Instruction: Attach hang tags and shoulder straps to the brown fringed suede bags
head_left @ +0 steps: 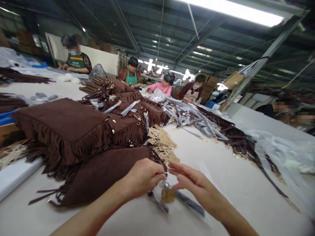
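Note:
My left hand (142, 177) is closed in a pinch over the metal end of a dark strap (189, 204) wrapped in clear plastic, where a small brown paper tag (168, 195) hangs. My right hand (190, 183) is beside it, fingers stretched and touching the same spot from the right. Both hands hover just above the white table (228, 177). A brown suede fringed bag (103, 175) lies flat right under my left forearm.
A stack of brown fringed bags (73, 127) stands at left. A heap of paper tags (163, 142) lies behind my hands. Plastic-wrapped straps (187, 119) and dark straps (241, 144) spread to the right. Several people work at the far end of the table.

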